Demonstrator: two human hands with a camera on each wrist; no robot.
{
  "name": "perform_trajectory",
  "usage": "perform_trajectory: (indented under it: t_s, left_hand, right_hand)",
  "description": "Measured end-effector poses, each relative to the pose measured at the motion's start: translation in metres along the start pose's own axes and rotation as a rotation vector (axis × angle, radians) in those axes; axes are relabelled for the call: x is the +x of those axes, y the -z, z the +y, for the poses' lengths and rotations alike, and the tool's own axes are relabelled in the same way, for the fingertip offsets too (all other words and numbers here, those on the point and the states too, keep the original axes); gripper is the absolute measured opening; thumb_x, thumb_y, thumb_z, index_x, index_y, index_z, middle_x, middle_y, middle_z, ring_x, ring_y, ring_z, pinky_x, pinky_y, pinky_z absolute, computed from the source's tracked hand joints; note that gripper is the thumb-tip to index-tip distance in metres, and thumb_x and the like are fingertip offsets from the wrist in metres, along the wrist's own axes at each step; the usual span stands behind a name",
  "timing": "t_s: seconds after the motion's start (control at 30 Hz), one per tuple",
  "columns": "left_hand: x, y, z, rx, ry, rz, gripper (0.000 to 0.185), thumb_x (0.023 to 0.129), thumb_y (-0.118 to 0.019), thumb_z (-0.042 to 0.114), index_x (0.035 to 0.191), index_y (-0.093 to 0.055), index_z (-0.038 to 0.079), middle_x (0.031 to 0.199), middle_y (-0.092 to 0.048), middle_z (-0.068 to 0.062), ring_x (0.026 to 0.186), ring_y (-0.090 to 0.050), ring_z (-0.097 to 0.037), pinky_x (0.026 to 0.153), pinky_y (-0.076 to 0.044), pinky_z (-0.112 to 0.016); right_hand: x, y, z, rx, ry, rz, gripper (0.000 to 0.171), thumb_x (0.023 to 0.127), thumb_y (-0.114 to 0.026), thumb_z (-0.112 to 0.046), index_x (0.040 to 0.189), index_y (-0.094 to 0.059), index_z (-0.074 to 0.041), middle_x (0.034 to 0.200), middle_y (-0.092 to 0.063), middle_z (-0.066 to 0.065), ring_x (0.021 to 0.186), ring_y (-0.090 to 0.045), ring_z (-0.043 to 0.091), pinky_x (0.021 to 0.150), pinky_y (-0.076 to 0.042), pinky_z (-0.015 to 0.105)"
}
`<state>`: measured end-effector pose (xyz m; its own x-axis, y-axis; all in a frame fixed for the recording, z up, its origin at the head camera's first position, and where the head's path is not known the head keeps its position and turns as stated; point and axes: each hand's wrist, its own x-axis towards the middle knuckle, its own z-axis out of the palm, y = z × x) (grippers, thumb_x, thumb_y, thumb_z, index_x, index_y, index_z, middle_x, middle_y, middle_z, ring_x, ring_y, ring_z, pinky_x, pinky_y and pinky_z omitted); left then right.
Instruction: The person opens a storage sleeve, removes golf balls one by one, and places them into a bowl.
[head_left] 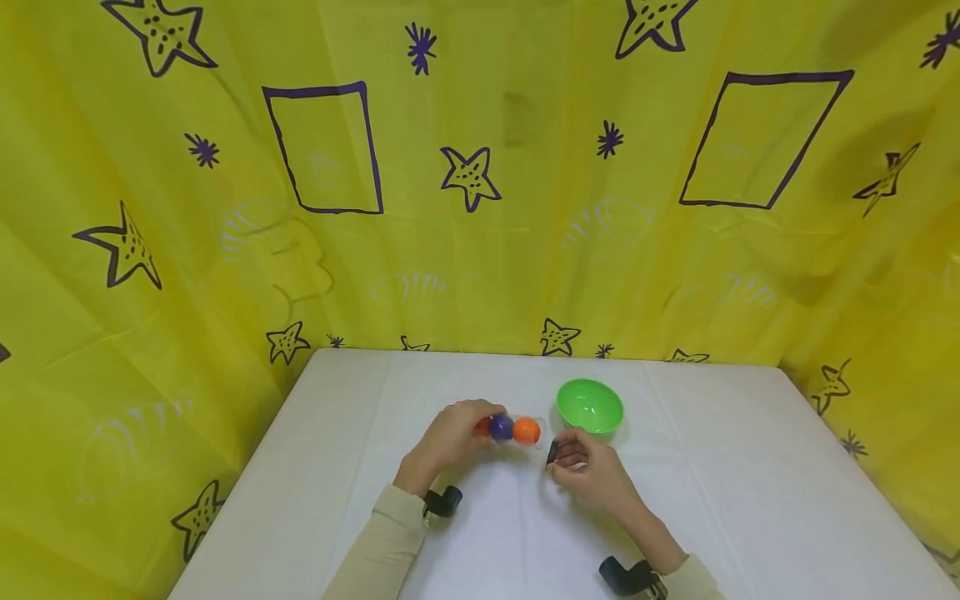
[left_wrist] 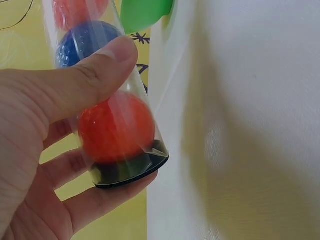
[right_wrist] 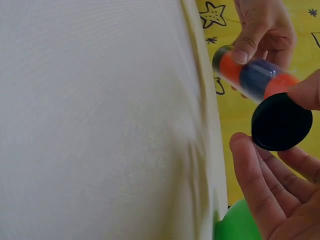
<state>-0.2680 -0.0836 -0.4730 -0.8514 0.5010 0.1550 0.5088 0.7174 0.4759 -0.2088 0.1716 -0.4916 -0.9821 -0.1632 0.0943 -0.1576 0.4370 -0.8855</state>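
Clear tube (head_left: 508, 429) with orange ball (head_left: 527, 431), blue ball (head_left: 501, 427) and another orange ball (left_wrist: 116, 127) inside is being held just above white table (head_left: 375, 467). Left hand (head_left: 448, 439) is gripping it, fingers curled around. Right hand (head_left: 588, 469) is pinching black cap (right_wrist: 281, 121) just beside tube's open end. Green bowl (head_left: 590, 406) is sitting near.

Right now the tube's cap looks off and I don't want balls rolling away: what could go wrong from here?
Two risks show. The left hand holds the clear tube on its side, its open end toward the right hand, which pinches the black cap clear of it; a slight tilt could let the orange ball slip out onto the white table. The green bowl sits behind that end, not under it, so it may not catch anything.
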Motion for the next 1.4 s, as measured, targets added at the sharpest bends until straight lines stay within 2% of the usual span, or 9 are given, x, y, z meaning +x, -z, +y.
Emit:
perform_trajectory:
  t_s: [0.23,0.37,0.47,0.67,0.83,1.23,1.4]
  left_hand:
    - [0.002,0.000,-0.003,-0.001,-0.007,0.013,0.048,0.084,-0.084,0.015,0.130,-0.069,0.016,0.124,-0.073,-0.001,0.109,-0.067,-0.018,0.102,-0.055,-0.040]
    - [0.001,0.001,-0.005,-0.003,-0.010,0.020,0.048,0.085,-0.084,0.016,0.130,-0.069,0.016,0.124,-0.073,-0.001,0.110,-0.067,-0.018,0.102,-0.054,-0.040]
    - [0.000,0.002,-0.005,0.001,-0.015,0.025,0.047,0.085,-0.084,0.015,0.129,-0.069,0.015,0.123,-0.073,-0.002,0.109,-0.067,-0.019,0.101,-0.055,-0.040]
    - [-0.001,0.005,-0.004,0.008,-0.008,0.028,0.046,0.085,-0.083,0.015,0.129,-0.068,0.015,0.122,-0.072,-0.003,0.110,-0.067,-0.023,0.100,-0.055,-0.042]
    - [0.000,0.007,-0.003,0.010,-0.006,0.029,0.046,0.085,-0.084,0.015,0.129,-0.068,0.014,0.121,-0.072,-0.003,0.110,-0.067,-0.023,0.100,-0.055,-0.042]
    - [-0.002,0.008,0.001,0.009,-0.006,0.032,0.047,0.084,-0.085,0.016,0.129,-0.069,0.015,0.121,-0.070,-0.003,0.112,-0.065,-0.022,0.102,-0.055,-0.042]
    - [-0.002,0.007,0.001,0.014,-0.028,0.055,0.047,0.083,-0.086,0.016,0.127,-0.069,0.014,0.118,-0.070,-0.003,0.110,-0.065,-0.023,0.100,-0.055,-0.041]
  right_hand:
    - [-0.002,-0.004,0.008,-0.013,-0.018,-0.082,0.046,0.077,-0.081,0.001,0.118,-0.058,0.000,0.111,-0.072,0.016,0.092,-0.068,0.018,0.072,-0.057,0.022]
    - [-0.002,-0.005,0.011,-0.025,-0.025,-0.092,0.045,0.079,-0.080,0.002,0.119,-0.060,-0.001,0.118,-0.070,0.020,0.081,-0.065,0.014,0.062,-0.056,0.023]
    - [-0.001,-0.005,0.012,-0.073,-0.034,-0.083,0.044,0.080,-0.081,0.000,0.120,-0.062,-0.006,0.119,-0.069,0.017,0.073,-0.060,0.012,0.058,-0.052,0.023]
    - [-0.001,-0.002,0.011,-0.160,-0.098,-0.061,0.043,0.079,-0.083,-0.003,0.118,-0.066,-0.008,0.103,-0.070,0.008,0.073,-0.056,0.014,0.059,-0.048,0.023]
    - [-0.002,0.000,0.010,-0.182,-0.140,-0.068,0.043,0.077,-0.084,-0.003,0.115,-0.066,-0.006,0.094,-0.065,0.005,0.073,-0.054,0.016,0.058,-0.046,0.023]
    - [-0.004,-0.002,0.008,-0.244,-0.087,-0.118,0.037,0.077,-0.085,-0.006,0.110,-0.067,-0.009,0.089,-0.062,0.002,0.075,-0.050,0.017,0.063,-0.042,0.022]
    - [-0.005,0.000,0.007,-0.238,-0.059,-0.133,0.036,0.078,-0.085,-0.008,0.110,-0.068,-0.007,0.088,-0.061,0.003,0.074,-0.051,0.016,0.062,-0.042,0.022]
